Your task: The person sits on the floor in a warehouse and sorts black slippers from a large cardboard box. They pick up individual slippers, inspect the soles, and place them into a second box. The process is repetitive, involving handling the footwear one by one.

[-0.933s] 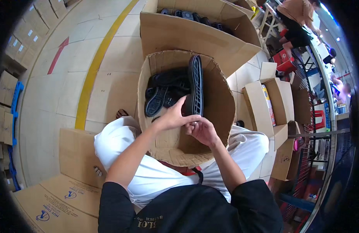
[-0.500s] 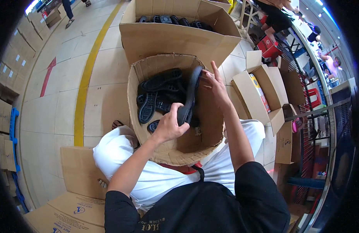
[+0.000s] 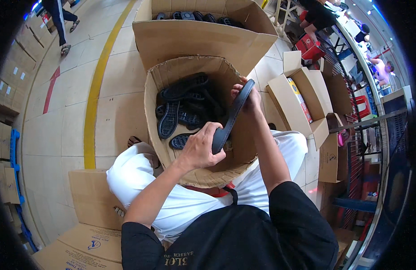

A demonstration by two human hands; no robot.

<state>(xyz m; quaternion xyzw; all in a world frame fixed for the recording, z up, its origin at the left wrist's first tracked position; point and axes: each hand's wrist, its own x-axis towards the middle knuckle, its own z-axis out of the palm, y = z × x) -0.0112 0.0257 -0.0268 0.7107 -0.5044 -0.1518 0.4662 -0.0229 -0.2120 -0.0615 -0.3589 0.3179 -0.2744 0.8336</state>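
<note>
Held on its edge above the round-cornered cardboard carton [image 3: 152, 87] is a black shoe sole [image 3: 235, 112]. My left hand [image 3: 200, 147] is closed around its near end, with the thumb along the side. At the far end, my right hand [image 3: 248, 100] grips the sole from behind, its fingers partly hidden by it. Several more black soles [image 3: 168, 119] lie loosely in the left half of the carton, some with their patterned faces up. The carton stands between my knees.
Behind the carton stands a larger cardboard box [image 3: 203, 42] with more black soles [image 3: 208, 18]. An open box [image 3: 302, 99] with colourful packages is at the right, beside a metal rack [image 3: 351, 162]. A flattened carton [image 3: 88, 238] lies near left. Someone walks [image 3: 59, 20] at far left.
My right hand has gone from spread fingers beside the sole to gripping its far end. The sole has tilted rightward and risen slightly. The walking person has come further into view.
</note>
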